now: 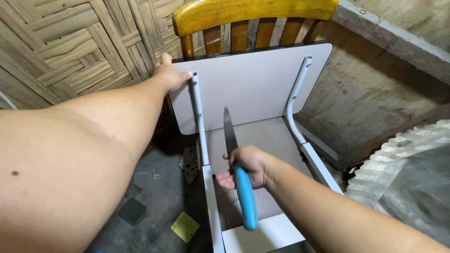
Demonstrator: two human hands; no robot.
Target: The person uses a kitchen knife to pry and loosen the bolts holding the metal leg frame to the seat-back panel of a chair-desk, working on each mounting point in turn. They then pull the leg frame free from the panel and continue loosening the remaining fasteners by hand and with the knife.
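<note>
Steel kitchen knife (229, 133): dark grey blade, bright blue plastic handle. Folding panel with tube legs (253, 84): pale grey face, black edge, white legs. Wooden chair back (253, 11): honey yellow, brown slats. Woven bamboo wall (70, 47): tan, square weave. Yellow paper scrap (185, 226) on grey floor.

The wooden chair (255, 11) at the top of the frame shows only its back rail and slats; the grey panel (253, 84) hides the rest. The right hand (248, 166) covers the knife (236, 168) where blade meets blue handle. The white frame (213, 211) runs off the bottom edge.
</note>
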